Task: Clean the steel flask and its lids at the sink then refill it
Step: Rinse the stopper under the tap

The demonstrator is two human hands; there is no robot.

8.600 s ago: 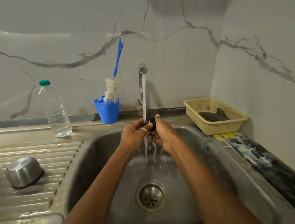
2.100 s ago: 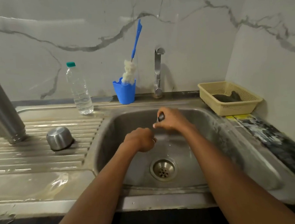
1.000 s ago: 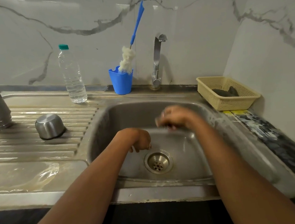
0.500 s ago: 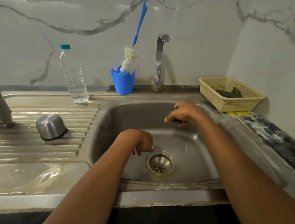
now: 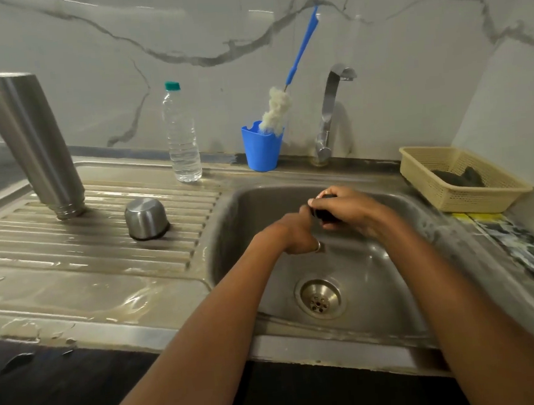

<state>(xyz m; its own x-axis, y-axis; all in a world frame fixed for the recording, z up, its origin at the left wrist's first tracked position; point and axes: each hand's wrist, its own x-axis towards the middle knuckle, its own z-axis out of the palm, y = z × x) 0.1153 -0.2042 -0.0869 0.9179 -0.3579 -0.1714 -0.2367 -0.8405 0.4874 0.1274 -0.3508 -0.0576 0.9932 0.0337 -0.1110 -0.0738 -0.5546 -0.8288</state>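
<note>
head: one flask, one cap; right hand grips black lid; left hand unclear.

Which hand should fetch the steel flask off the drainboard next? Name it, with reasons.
Left, probably. The left hand sits on the drainboard side of the sink, nearer the upside-down steel flask; the right hand is farther off, curled round the black lid.

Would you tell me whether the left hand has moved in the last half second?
Yes. The left hand has gone from beside the drain back towards the tap, reaching the black lid in the right hand.
</note>
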